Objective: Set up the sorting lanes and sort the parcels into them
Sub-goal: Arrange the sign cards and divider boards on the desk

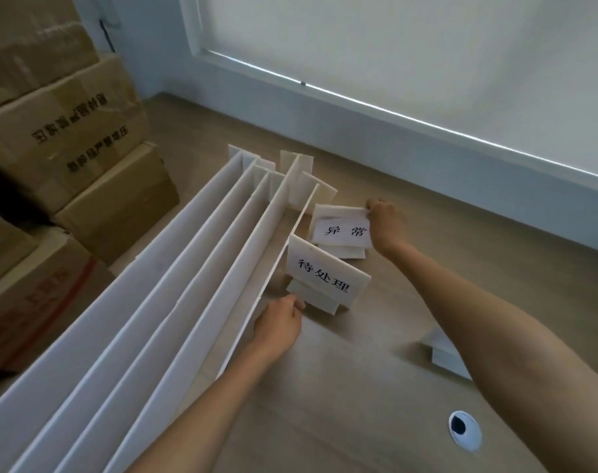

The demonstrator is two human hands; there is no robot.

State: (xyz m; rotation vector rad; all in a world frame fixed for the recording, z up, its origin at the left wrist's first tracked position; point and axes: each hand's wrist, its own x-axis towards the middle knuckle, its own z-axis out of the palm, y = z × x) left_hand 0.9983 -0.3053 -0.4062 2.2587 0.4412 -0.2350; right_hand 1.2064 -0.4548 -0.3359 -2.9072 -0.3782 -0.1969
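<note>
Beside dividers (195, 268): right hand (386, 223) pinches far sign (341, 230); left hand (278, 324) grips near sign (324, 278) base.

Long white dividers (174, 291) stand on edge, side by side, making narrow lanes with short cross-feet at the far ends. Just right of the dividers, the 待处理 sign (328, 274) stands upright on its white base. Farther along that side, the 异常 sign (341, 230) leans over stacked white pieces, and my right hand (386, 227) pinches its top corner.
</note>
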